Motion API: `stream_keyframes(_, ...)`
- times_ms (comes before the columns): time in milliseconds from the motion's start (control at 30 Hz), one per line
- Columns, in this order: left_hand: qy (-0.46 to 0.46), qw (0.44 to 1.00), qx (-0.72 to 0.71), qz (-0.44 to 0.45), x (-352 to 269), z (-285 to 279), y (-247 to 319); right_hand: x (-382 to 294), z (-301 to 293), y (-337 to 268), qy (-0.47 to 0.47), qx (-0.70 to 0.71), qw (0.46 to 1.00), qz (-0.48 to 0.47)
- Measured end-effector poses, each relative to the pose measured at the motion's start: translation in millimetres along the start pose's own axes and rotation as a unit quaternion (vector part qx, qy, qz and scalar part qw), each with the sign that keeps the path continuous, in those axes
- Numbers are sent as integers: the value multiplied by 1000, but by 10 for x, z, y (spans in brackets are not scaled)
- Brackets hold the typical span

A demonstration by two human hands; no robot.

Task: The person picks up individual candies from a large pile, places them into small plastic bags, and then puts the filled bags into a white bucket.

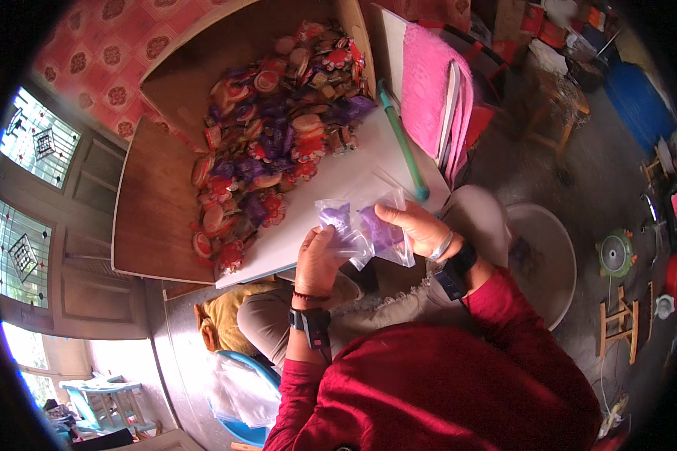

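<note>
My left hand [319, 256] pinches clear plastic packaging with a small purple wrapped packet [335, 219] inside. Just to its right, my right hand [420, 228] grips clear plastic around another purple packet [377, 230]. The plastic pieces meet between my hands, and I cannot tell whether they are one bag or two. Both hands are above the near edge of a white board [338, 180]. Beyond them, a heap of small wrapped packets [271, 135], some purple and some red with round pale pieces, lies against brown side panels.
A green stick [403, 146] lies along the board's right side, beside a panel draped with a pink towel [431, 84]. A whitish round tub [547, 270] stands at right. At lower left, a blue basin [254, 434] holds clear plastic bags [240, 389]. A wooden stool [620, 327] stands far right.
</note>
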State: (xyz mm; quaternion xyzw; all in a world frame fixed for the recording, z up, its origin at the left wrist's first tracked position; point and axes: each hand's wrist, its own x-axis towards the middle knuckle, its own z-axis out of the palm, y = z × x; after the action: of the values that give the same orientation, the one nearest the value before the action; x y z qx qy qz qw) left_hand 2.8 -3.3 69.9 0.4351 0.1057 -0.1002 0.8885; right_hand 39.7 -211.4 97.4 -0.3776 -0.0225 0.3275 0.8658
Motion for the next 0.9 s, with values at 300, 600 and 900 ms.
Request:
stream_keyframes(300, -70, 997, -19, -2, -11, -99, 22, -36, -74, -104, 4, -55, 997, 49)
stream_keyframes(600, -90, 988, -119, -35, 73, -224, -189, -342, 59, -266, 5, 0, 1000, 11)
stream_keyframes(900, -147, 982, -43, -113, 35, 183, -105, -1481, -324, -936, 119, -38, 973, -194)
